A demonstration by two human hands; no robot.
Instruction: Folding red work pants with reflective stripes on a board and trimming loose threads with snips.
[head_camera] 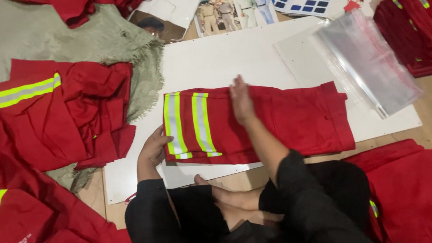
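Hands (195, 128) on garment (279, 120), fingertips hidden.

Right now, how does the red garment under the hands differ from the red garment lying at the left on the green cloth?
The folded garment lies flat and neat on the white board; the crumpled garment is loose and wrinkled. The folded one shows two upright reflective stripes, the crumpled one a single, nearly level stripe. The left hand and right hand touch only the folded one. Both are red with yellow-edged grey stripes.
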